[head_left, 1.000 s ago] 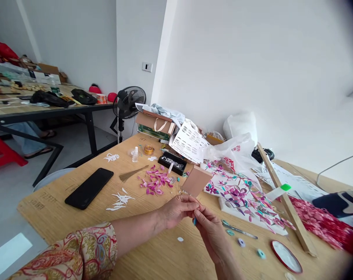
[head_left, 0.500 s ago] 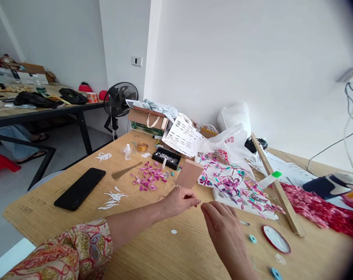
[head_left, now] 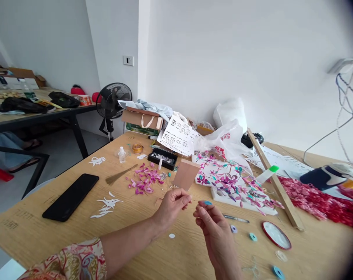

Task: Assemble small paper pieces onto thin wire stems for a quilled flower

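Observation:
Both hands are raised over the middle of the wooden table (head_left: 141, 249). My left hand (head_left: 175, 204) is closed in a pinch; what it grips is too small to make out. Just to its right, my right hand (head_left: 210, 221) has its fingers curled and pinched, with a small blue piece (head_left: 207, 203) at the fingertips. A wooden block (head_left: 186, 175) stands upright behind my left hand. Pink petals (head_left: 144, 179) lie in a loose pile to the left of the block. A small white disc (head_left: 172, 236) rests on the table in front of my left hand.
A black phone (head_left: 70, 197), white cut strips (head_left: 108, 204) and a small bottle (head_left: 122, 154) lie left. Behind are a black tray (head_left: 162, 158) and pink flower sprays (head_left: 231, 175). Right are a pen (head_left: 236, 218), thread spools (head_left: 252, 237), a red-rimmed dish (head_left: 276, 235) and a wooden bar (head_left: 275, 181).
My right hand has turned, so its fingers and the blue piece now show, along with a pen and a spool beside it. The view has shifted slightly to the right.

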